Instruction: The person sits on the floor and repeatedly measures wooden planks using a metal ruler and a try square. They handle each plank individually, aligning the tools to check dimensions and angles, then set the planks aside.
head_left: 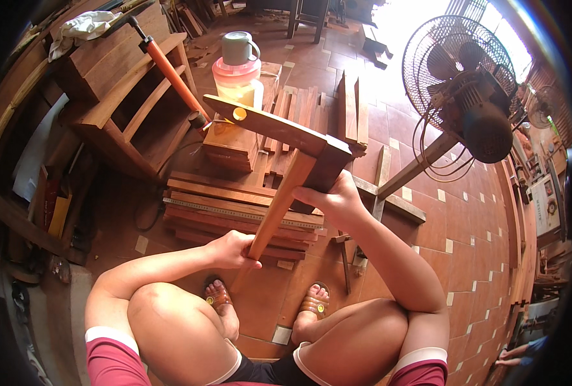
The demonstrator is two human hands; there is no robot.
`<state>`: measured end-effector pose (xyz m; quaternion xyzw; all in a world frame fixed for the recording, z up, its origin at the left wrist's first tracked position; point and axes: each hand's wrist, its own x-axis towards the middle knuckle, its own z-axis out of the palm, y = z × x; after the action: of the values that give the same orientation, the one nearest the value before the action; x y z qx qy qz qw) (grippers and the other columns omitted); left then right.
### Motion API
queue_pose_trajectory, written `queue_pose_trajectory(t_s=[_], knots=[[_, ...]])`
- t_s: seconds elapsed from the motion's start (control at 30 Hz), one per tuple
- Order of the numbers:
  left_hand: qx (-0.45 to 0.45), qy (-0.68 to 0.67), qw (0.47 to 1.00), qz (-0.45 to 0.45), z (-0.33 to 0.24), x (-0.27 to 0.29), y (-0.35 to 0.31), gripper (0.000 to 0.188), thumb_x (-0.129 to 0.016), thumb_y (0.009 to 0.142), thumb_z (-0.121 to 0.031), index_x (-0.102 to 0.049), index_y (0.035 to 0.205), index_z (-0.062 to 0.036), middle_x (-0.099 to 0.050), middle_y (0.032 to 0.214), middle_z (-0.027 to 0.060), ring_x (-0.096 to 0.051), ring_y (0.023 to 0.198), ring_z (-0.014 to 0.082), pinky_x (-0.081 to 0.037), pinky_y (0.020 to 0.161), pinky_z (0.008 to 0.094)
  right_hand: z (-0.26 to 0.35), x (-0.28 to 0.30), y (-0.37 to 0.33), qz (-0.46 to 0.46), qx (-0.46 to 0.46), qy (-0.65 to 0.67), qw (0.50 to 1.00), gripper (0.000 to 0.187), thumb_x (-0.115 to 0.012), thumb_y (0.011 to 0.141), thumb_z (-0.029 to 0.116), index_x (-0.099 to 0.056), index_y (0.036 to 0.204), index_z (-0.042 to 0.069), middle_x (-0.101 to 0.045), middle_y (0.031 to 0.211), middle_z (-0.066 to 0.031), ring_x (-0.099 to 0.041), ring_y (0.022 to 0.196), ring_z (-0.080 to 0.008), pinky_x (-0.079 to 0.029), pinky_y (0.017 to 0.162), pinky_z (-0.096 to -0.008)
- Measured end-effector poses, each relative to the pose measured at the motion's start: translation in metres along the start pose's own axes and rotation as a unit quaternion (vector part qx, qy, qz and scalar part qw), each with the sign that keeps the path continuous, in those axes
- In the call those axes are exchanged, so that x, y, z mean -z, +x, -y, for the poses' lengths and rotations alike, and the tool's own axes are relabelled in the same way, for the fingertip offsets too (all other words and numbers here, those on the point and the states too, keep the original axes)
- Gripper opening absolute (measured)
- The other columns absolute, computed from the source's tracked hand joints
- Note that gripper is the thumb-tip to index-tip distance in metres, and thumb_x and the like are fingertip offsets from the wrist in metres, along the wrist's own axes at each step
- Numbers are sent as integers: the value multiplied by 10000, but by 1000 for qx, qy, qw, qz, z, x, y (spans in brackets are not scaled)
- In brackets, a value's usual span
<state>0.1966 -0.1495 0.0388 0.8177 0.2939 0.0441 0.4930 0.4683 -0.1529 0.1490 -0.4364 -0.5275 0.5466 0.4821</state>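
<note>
My left hand (233,249) is closed round the lower end of a reddish-brown wooden strip (284,202), which slants up and away from me. A wooden try square (279,128) with a long blade, a hole near its far left tip and a dark stock, lies across the strip's upper end. My right hand (338,201) grips the dark stock, its thumb pressed toward the strip. Beneath the strip, stacked wooden pieces (228,201) lie on the floor, with a graduated ruler-like strip (247,214) along them. A hammer-like tool (344,260) is right of the stack.
A standing fan (466,83) on a wooden cross-shaped base rises at the right. Behind the square, a pink-lidded jug (237,80) with a grey mug (239,48) on top stands on wood. An orange tube-shaped object (170,72) leans by wooden furniture (105,116) at the left.
</note>
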Motion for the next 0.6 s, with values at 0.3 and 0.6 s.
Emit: queue_pose_trajectory(t_s=[0.3,0.6], knots=[[29,-50,998,-29,4,15,3,337,-878,764,-217,-649,924,-29,-694,787,55,-629,745,86,-521,672,291,-29,110,25,-147,-33,66,986,362,-797,844,144,-588,1128,62,-657,972,-22,-662,890,-114,-542,697,-263],[137,-195,971,-1,66,-9,0,357,-866,790,-162,-607,992,-23,-702,891,41,-638,823,90,-539,727,276,-230,196,-25,-267,-257,-15,929,286,-809,811,129,-635,1029,65,-649,906,-25,-637,768,-166,-532,678,-350]])
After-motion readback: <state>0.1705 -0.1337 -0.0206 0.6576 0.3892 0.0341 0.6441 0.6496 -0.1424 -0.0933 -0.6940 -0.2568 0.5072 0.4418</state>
